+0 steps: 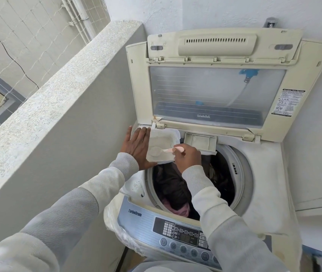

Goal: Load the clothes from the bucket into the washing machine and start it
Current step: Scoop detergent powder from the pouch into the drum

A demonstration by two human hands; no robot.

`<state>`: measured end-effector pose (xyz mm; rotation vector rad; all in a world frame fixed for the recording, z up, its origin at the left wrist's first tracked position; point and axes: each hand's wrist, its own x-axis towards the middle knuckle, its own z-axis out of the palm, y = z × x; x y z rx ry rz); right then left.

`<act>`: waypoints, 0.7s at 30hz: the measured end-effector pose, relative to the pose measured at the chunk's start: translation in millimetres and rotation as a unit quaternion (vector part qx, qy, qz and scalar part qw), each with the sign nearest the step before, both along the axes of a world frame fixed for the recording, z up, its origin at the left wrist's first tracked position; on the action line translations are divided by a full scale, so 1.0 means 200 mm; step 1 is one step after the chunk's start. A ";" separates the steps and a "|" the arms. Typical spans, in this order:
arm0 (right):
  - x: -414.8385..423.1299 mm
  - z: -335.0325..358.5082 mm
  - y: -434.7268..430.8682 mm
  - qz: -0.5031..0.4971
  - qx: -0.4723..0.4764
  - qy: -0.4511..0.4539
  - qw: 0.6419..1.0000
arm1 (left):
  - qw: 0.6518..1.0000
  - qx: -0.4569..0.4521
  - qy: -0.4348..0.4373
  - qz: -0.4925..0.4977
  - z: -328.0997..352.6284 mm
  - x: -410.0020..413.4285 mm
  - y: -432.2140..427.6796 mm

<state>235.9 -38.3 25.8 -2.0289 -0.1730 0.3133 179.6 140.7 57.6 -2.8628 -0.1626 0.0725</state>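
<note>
Pinching a pink scoop (165,150), right hand (188,157) fingers curl while left hand (136,146) fingers rest straight against the detergent tray (162,138).

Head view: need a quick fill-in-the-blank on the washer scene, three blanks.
The lid of the washing machine stands ____.
The right hand pinches a ____ scoop over the detergent tray.
Dark clothes lie inside the ____.
Missing: open; pink; drum.
</note>
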 end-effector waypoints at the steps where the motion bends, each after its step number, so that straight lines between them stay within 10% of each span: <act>1: 0.00 0.00 -0.01 -0.012 0.002 -0.016 1.000 | 1.000 0.001 -0.002 -0.002 0.00 0.00 0.00; 10: -0.04 -0.01 -0.02 -0.029 -0.035 -0.188 0.981 | 1.000 -0.005 -0.011 -0.007 0.00 0.00 0.02; 21: -0.03 0.02 0.05 -0.026 -0.028 -0.127 0.991 | 1.000 0.001 -0.002 0.011 0.00 0.00 0.02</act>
